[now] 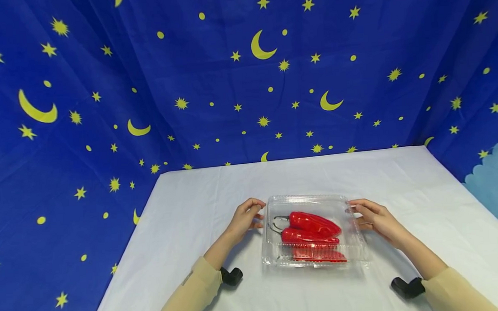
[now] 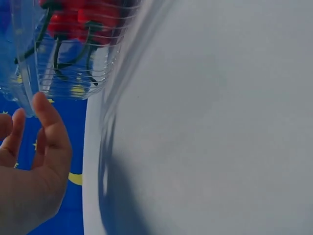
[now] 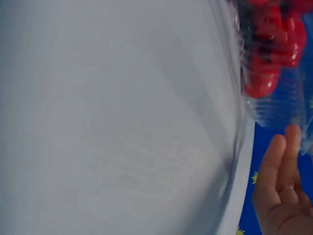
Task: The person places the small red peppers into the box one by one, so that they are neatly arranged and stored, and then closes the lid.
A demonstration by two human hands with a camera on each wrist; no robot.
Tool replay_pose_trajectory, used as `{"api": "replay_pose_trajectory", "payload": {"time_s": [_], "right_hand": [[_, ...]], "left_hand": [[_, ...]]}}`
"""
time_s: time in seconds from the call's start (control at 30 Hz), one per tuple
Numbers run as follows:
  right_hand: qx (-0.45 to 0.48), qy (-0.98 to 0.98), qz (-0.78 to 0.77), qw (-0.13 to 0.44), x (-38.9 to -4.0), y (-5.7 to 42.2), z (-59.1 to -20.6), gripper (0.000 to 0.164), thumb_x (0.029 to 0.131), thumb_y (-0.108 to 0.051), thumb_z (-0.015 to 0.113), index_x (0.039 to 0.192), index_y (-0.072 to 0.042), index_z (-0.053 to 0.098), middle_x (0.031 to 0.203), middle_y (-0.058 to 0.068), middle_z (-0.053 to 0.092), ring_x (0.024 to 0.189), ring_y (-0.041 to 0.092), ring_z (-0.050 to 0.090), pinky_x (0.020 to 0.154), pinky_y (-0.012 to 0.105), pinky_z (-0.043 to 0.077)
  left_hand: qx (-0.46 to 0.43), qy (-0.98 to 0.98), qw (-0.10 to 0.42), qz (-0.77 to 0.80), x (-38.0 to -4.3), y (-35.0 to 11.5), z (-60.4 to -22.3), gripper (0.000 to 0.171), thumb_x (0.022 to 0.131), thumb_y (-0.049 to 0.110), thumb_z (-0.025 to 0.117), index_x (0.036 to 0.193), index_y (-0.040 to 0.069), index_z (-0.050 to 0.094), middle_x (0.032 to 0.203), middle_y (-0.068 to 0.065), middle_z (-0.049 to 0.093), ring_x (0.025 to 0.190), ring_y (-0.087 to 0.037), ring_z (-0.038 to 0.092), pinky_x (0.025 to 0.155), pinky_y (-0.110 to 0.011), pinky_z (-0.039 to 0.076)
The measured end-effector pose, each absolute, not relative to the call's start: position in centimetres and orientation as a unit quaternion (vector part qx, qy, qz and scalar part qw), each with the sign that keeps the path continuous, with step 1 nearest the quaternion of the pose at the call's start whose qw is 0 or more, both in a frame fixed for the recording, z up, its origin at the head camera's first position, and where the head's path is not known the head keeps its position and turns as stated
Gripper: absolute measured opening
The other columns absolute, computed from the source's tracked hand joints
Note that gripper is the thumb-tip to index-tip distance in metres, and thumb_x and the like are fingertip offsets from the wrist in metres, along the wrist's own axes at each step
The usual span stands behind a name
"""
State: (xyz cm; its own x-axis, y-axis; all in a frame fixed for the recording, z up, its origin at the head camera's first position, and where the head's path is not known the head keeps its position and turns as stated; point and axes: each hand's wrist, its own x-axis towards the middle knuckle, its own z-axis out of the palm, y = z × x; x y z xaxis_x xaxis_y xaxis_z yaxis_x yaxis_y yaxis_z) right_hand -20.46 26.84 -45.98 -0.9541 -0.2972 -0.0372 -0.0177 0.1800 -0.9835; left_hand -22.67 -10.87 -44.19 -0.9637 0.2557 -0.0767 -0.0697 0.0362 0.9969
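Note:
A clear plastic clamshell container with its lid down sits in front of me on the white cloth. Inside lie several shiny red peppers with dark green stems pointing left. My left hand pinches the container's rim at its left side; in the left wrist view that rim runs between bent fingertips. At the right side, my right hand holds the rim, two nearly straight fingers against it. The right thumb is mostly cut off in the right wrist view.
A white cloth covers the table. Blue fabric with yellow moons and stars hangs behind and at both sides. Light blue scalloped fabric is at the far right. A black device is at the left wrist, another at the right.

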Motion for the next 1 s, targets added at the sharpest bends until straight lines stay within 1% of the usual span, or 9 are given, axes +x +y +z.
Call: {"api": "replay_pose_trajectory", "payload": {"time_s": [0.1,0.17,0.23,0.33,0.47,0.6,0.7,0.8,1.0], "right_hand": [[-0.1,0.771,-0.616,0.13,-19.3,26.7,-45.6,0.053,0.103,-0.032,0.036,0.141,0.005,0.034,0.131,0.029,0.044,0.097,0.019,0.063,0.079,0.033,0.053],[-0.098,0.777,-0.604,0.147,-18.3,26.5,-45.0,0.056,0.104,-0.033,0.032,0.145,0.005,0.027,0.136,0.036,0.035,0.1,0.024,0.062,0.079,0.033,0.052],[-0.093,0.785,-0.592,0.159,-17.2,26.2,-44.5,0.058,0.104,-0.034,0.031,0.147,0.004,0.022,0.138,0.038,0.03,0.103,0.031,0.061,0.08,0.035,0.052],[-0.085,0.798,-0.574,0.159,-15.6,25.8,-43.9,0.057,0.104,-0.032,0.032,0.149,0.0,0.019,0.142,0.037,0.025,0.109,0.038,0.055,0.081,0.035,0.052],[-0.086,0.807,-0.566,0.145,-13.5,25.2,-43.8,0.055,0.104,-0.027,0.036,0.149,-0.001,0.019,0.141,0.037,0.025,0.113,0.044,0.05,0.079,0.033,0.051],[-0.087,0.796,-0.581,0.142,-11.8,24.9,-44.0,0.056,0.102,-0.023,0.041,0.148,0.001,0.018,0.139,0.039,0.027,0.111,0.039,0.053,0.078,0.032,0.052],[-0.092,0.781,-0.597,0.156,-10.8,25.0,-44.3,0.058,0.102,-0.021,0.041,0.148,0.003,0.015,0.138,0.041,0.025,0.107,0.032,0.057,0.078,0.033,0.053],[-0.097,0.767,-0.611,0.173,-10.2,25.0,-44.6,0.059,0.103,-0.02,0.04,0.148,0.003,0.011,0.137,0.043,0.026,0.102,0.031,0.062,0.078,0.036,0.053],[-0.07,0.759,-0.621,0.181,-9.5,24.7,-45.3,0.062,0.101,-0.019,0.044,0.15,-0.003,0.009,0.13,0.038,0.038,0.096,0.032,0.063,0.073,0.039,0.054]], "left_hand": [[0.077,0.727,0.129,0.67,-22.3,-11.5,-45.0,0.029,0.1,0.012,0.046,0.121,-0.006,0.054,0.113,-0.02,0.05,0.086,-0.027,0.057,0.071,-0.044,0.054],[0.087,0.737,0.136,0.656,-21.9,-11.9,-45.4,0.032,0.1,0.016,0.047,0.127,-0.001,0.054,0.115,-0.018,0.051,0.089,-0.028,0.058,0.071,-0.045,0.054],[0.098,0.741,0.143,0.649,-21.2,-12.3,-45.5,0.036,0.099,0.017,0.049,0.132,0.002,0.052,0.12,-0.019,0.05,0.092,-0.029,0.058,0.072,-0.046,0.054],[0.114,0.741,0.155,0.643,-19.9,-12.6,-45.4,0.042,0.098,0.017,0.051,0.138,0.004,0.046,0.126,-0.021,0.048,0.093,-0.027,0.057,0.073,-0.046,0.054],[0.126,0.739,0.169,0.639,-18.2,-12.8,-45.3,0.048,0.097,0.015,0.053,0.142,0.006,0.041,0.13,-0.022,0.045,0.091,-0.023,0.057,0.071,-0.043,0.054],[0.129,0.747,0.172,0.629,-16.7,-12.8,-45.3,0.051,0.097,0.015,0.054,0.145,0.008,0.038,0.128,-0.02,0.046,0.087,-0.02,0.058,0.069,-0.04,0.055],[0.123,0.751,0.175,0.624,-15.8,-12.7,-45.3,0.053,0.096,0.014,0.055,0.146,0.011,0.036,0.124,-0.017,0.048,0.084,-0.019,0.057,0.067,-0.039,0.055],[0.113,0.746,0.182,0.63,-15.0,-12.6,-45.2,0.057,0.094,0.011,0.056,0.147,0.015,0.034,0.118,-0.015,0.048,0.08,-0.021,0.057,0.066,-0.039,0.055],[0.098,0.727,0.198,0.65,-13.7,-12.2,-45.5,0.066,0.092,0.008,0.058,0.149,0.023,0.03,0.105,-0.011,0.045,0.079,-0.021,0.055,0.062,-0.036,0.055]]}}
